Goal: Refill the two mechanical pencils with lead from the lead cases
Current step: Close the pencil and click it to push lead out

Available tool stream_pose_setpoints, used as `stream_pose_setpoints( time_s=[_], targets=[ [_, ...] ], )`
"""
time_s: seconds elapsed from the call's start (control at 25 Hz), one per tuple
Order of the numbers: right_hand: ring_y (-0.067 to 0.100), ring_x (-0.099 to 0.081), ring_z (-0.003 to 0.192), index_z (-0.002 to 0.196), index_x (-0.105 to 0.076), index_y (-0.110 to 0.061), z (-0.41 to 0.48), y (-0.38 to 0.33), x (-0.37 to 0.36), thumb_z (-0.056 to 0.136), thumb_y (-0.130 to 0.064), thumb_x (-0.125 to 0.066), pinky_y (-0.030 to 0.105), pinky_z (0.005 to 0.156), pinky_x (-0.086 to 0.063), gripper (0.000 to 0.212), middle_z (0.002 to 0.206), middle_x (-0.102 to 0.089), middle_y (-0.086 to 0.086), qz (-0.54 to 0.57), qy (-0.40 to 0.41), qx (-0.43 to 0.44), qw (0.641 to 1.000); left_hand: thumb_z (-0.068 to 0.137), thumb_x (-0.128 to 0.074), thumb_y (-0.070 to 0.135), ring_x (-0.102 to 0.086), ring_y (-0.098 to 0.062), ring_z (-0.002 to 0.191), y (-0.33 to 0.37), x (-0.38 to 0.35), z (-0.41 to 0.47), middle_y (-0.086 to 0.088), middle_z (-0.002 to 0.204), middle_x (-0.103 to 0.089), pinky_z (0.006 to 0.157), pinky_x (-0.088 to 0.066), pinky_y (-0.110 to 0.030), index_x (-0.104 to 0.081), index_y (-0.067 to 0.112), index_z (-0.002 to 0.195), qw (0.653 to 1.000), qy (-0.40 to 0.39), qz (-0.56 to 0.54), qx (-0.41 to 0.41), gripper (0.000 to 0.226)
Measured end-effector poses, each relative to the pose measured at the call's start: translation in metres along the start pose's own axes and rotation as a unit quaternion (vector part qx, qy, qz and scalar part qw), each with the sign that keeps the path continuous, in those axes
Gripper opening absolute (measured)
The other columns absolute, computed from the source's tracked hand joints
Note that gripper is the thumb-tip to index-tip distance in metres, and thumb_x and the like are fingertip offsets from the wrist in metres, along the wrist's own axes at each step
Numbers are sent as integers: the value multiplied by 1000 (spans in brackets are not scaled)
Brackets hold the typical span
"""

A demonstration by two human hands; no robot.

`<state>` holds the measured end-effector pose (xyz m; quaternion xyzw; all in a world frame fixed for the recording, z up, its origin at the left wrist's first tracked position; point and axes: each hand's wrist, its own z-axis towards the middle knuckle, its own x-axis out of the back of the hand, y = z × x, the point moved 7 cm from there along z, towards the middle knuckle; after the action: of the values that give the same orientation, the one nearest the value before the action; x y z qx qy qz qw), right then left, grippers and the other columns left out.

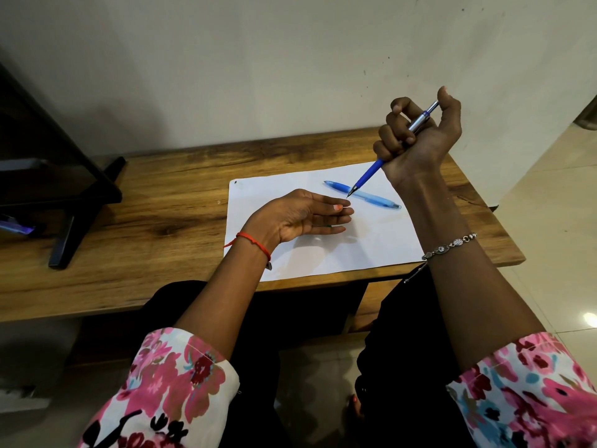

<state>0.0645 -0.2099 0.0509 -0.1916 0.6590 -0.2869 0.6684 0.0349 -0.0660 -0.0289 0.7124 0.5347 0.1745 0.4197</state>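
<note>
I have my right hand (416, 137) fisted around the dark blue mechanical pencil (392, 149), lifted above the white paper (323, 250), tip slanting down and the thumb lying over the metal cap end. My left hand (300, 218) lies open, palm up, fingers loosely spread, holding nothing that I can see. The second pencil (363, 194), light blue, rests on the paper just under the raised tip. I can't spot a lead case on the tabletop (168, 202); something bluish sits at the far left edge, too blurred to name.

I judge I'm clicking the cap to check the feed. To do it well, I keep the tip pointed down over the paper, press the cap in short, full strokes, and keep my open palm under the tip so any loose lead lands there rather than rolling off.
</note>
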Motion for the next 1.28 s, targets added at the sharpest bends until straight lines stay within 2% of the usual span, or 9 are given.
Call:
stream_pose_setpoints(
  time_s=[0.12,0.32,1.28],
  targets=[
    [7,-14,34,61,-53,-6,0,1,0,91,-41,-20,14,40,-13,56,37,-21,-7,11,-8,-4,1000,87,-53,-2,-71,-17,69,-1,0,0,-9,76,-74,70,-59,-31,-65,-1,95,1000,-1,-1,1,15],
    [8,-12,34,61,-46,-8,1,-1,2,87,-35,-21,13,40,-12,46,37,-18,-7,14,8,-3,1000,87,-53,-2,-71,-17,69,-2,-1,0,-9,76,-74,70,-58,-31,-65,-2,95,1000,-1,-2,4,14],
    [8,-14,33,62,-47,-8,3,-4,4,90,-37,-23,14,38,-15,47,36,-21,-8,10,24,3,1000,87,-53,-2,-71,-18,67,0,1,4,-9,75,-74,67,-58,-32,-65,-2,95,1000,13,3,8,14]
  ],
)
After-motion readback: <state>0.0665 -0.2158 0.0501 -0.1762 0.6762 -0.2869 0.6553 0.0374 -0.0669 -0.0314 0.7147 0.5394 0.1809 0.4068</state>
